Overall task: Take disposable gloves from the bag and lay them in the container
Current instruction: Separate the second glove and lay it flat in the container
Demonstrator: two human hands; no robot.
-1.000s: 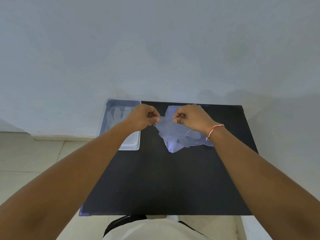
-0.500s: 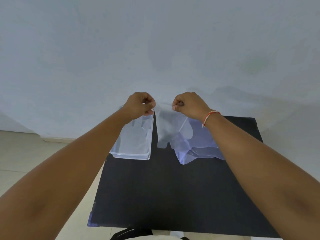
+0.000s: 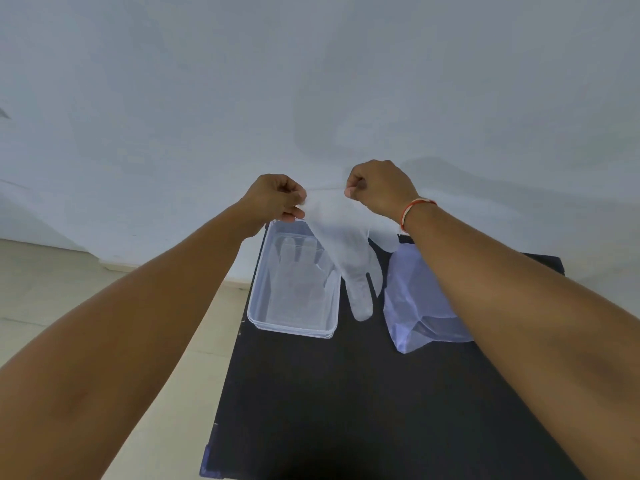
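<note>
Overhead, glove (image 3: 349,258) between both hands, cuff up, fingers down

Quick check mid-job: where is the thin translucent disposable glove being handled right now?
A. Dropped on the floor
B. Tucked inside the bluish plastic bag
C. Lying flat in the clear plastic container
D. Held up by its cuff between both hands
D: the left hand and right hand pinch the cuff of the thin translucent disposable glove, which hangs above the black table.

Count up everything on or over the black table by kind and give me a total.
Disposable gloves: 2, the held glove and the glove in the container
Clear container: 1
Plastic bag: 1
Total: 4
</note>
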